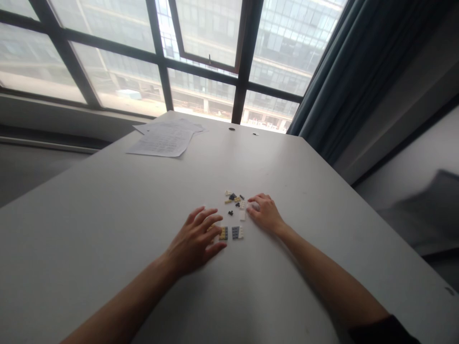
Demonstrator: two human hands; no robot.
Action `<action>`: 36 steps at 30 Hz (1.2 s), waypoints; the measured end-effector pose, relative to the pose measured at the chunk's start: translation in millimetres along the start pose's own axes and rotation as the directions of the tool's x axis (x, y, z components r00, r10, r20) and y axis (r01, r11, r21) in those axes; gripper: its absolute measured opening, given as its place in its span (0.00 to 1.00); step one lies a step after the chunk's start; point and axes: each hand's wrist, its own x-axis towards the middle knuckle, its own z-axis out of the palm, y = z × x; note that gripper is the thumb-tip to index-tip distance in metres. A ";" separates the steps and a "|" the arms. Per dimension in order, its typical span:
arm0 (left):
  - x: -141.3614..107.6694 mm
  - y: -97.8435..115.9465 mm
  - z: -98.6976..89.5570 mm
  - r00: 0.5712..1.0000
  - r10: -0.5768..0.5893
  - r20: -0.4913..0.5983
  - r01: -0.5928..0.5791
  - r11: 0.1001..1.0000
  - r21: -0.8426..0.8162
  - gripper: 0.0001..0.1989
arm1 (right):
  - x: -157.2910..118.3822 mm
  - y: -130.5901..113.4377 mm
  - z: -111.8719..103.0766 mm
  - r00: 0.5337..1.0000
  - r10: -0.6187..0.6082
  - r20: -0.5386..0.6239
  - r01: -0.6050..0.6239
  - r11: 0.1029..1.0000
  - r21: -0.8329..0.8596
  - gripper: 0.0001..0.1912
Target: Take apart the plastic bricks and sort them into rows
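My left hand (198, 239) is open, its fingers spread and slightly bent over the near left of a small group of toy building bricks. Its fingertips partly cover a tan and grey brick piece (223, 233). Beside that lies a grey and white brick piece (237, 232), just clear of the thumb. At the right of the group, my right hand (266, 212) rests on the table, fingers curved and thumb apart from them. A pale patch shows between thumb and fingers; I cannot tell whether it is a piece or tabletop. White bricks (242, 216) lie beside its thumb.
Loose small black, tan and white bricks (234, 197) lie beyond the hands on the white table (279, 172). Printed paper sheets (165, 138) lie at the far left. Two small dark items (232, 129) are near the far edge, with windows behind and a dark curtain (333, 81) right.
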 end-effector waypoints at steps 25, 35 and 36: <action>-0.1 4.1 3.2 0.995 0.048 0.084 -0.047 0.999 -0.011 0.11 | -36.8 -10.3 -20.0 0.933 -0.355 0.050 0.342 0.922 0.180 0.11; -0.6 8.7 8.6 0.983 0.064 0.174 -0.066 0.998 0.005 0.23 | -50.0 -12.2 -13.7 0.941 -0.325 0.097 0.298 0.929 0.220 0.13; -0.6 8.5 8.6 0.982 0.069 0.174 -0.072 0.997 0.006 0.23 | -50.6 -12.1 -14.1 0.942 -0.320 0.095 0.294 0.930 0.221 0.13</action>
